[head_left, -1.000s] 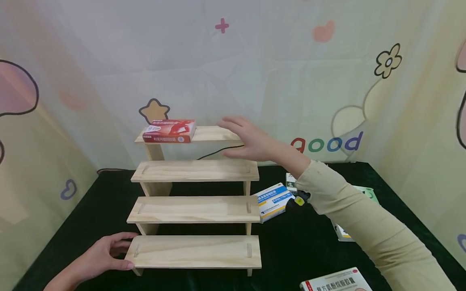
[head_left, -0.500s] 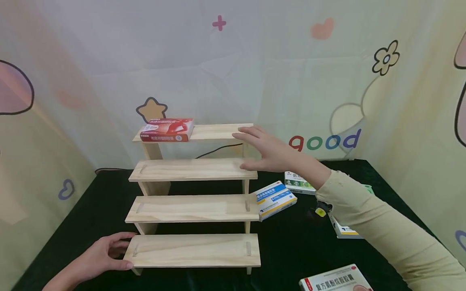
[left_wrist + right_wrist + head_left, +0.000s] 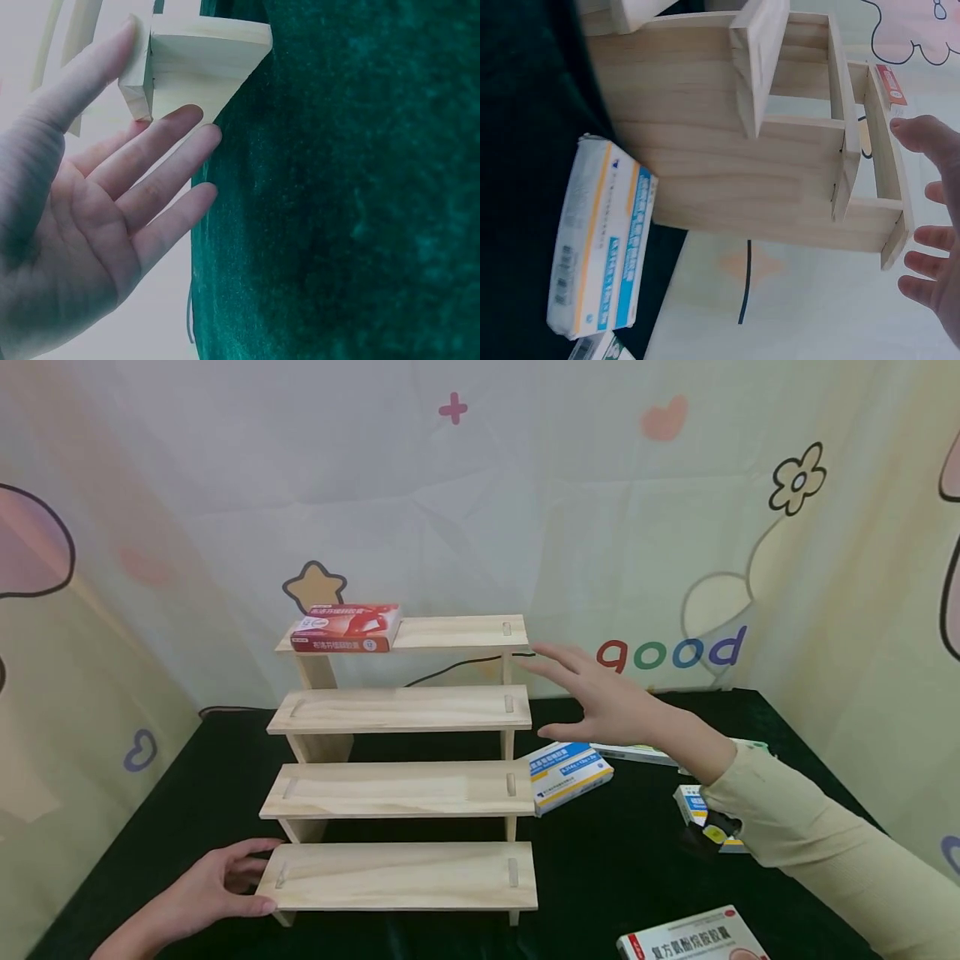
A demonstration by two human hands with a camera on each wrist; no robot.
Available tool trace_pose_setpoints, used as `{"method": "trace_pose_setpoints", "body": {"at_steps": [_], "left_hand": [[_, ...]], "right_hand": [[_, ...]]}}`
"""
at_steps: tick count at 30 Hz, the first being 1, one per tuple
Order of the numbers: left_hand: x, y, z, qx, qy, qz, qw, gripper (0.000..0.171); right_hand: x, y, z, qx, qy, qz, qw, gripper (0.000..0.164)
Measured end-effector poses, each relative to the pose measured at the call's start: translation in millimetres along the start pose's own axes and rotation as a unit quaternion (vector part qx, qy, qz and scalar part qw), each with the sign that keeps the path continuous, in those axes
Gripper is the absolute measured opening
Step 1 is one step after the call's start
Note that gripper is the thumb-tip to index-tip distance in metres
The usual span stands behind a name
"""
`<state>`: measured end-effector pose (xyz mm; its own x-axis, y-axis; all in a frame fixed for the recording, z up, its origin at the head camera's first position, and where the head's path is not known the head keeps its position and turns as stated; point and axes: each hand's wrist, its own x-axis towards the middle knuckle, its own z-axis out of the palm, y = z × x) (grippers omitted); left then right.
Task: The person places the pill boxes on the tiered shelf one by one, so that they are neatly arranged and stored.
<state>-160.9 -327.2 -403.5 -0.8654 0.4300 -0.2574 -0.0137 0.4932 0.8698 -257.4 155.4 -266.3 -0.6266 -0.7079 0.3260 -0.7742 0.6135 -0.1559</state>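
A four-tier wooden step shelf [image 3: 397, 877] stands on the dark green cloth. My left hand [image 3: 213, 889] grips the left end of its lowest board, thumb at the front corner and index finger at the back corner; the left wrist view shows the other fingers [image 3: 169, 180] extended away from the wood. To the right of the upper tiers, my right hand [image 3: 611, 702] hangs in the air with spread fingers and holds nothing. On the left of the top board lies a red medicine box [image 3: 347, 628], its small end also showing in the right wrist view.
A white-and-blue medicine box [image 3: 570, 777] leans by the shelf's right side. Behind it another box [image 3: 637, 754] lies partly hidden by the right arm. More boxes are farther right, and a white box [image 3: 693, 935] lies at the front. A printed curtain [image 3: 600, 543] hangs behind.
My right hand has moved right and slightly down, away from the top board, uncovering its right end. The left hand and the red medicine box have stayed in place.
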Motion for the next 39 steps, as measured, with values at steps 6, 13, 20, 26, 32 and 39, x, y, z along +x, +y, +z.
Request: {"method": "trace_pose_setpoints", "body": {"at_steps": [6,13,20,26,32,39], "left_hand": [[-0.6,0.6,1.6,-0.003,0.007,-0.009,0.9999,0.076],[-0.4,-0.2,2.6,-0.015,0.004,0.003,0.9999,0.074],[-0.2,1.1,0.6,-0.022,-0.007,0.003,0.9997,0.073],[0.2,1.4,0.6,-0.030,-0.015,0.002,0.9994,0.072],[-0.6,0.8,2.7,-0.046,-0.018,0.003,0.9988,0.073],[-1.3,1.6,1.7,-0.021,-0.003,-0.005,0.9998,0.075]], "right_hand": [[-16.5,1.7,-2.9,-0.005,-0.015,0.027,1.000,0.078],[-34.5,6.3,-1.3,-0.016,-0.023,0.040,0.999,0.076],[-55.2,8.3,4.1,-0.015,-0.036,0.060,0.997,0.076],[-69.8,11.6,10.7,-0.021,-0.055,0.085,0.995,0.077],[-87.2,12.9,15.9,-0.005,-0.073,0.097,0.993,0.078],[-107.2,11.7,23.6,0.015,-0.086,0.103,0.991,0.077]]}}
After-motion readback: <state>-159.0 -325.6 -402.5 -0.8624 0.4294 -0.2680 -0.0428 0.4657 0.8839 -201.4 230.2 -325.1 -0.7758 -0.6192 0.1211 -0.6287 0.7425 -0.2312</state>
